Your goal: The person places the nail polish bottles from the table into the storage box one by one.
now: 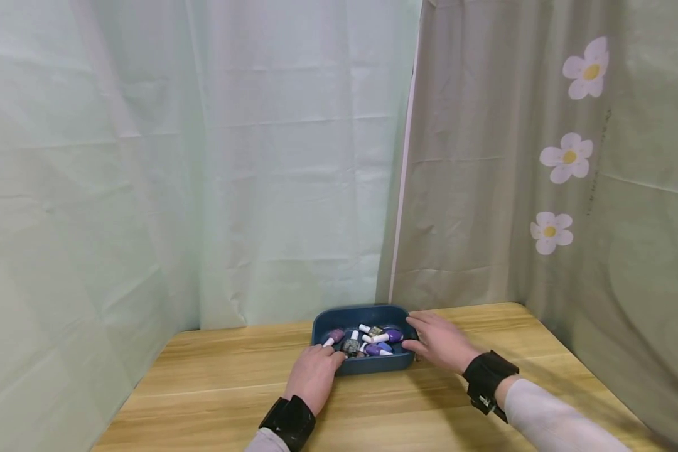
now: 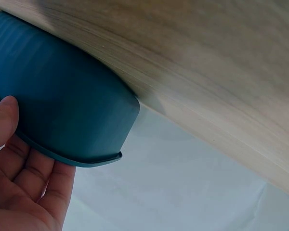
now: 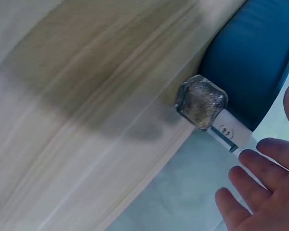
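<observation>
A dark blue bin (image 1: 373, 365) sits on the wooden table, holding several small nail polish bottles with white caps, among them a purple bottle (image 1: 394, 335) and a dark glittery one (image 1: 350, 346). At its near left corner, my left hand (image 1: 314, 375) grips the rim; in the left wrist view the thumb (image 2: 5, 118) lies against the outer wall and the fingers are at the rim. My right hand (image 1: 442, 341) is at the bin's right side, fingers apart and fairly straight. Outside that wall, a glittery nail polish bottle (image 3: 201, 102) with a white cap is close to the right fingertips.
The wooden table (image 1: 220, 389) extends around the bin on both sides and in front. A pale curtain (image 1: 294, 188) hangs behind it, and a grey-brown curtain (image 1: 463, 188) with white flowers closes off the right side.
</observation>
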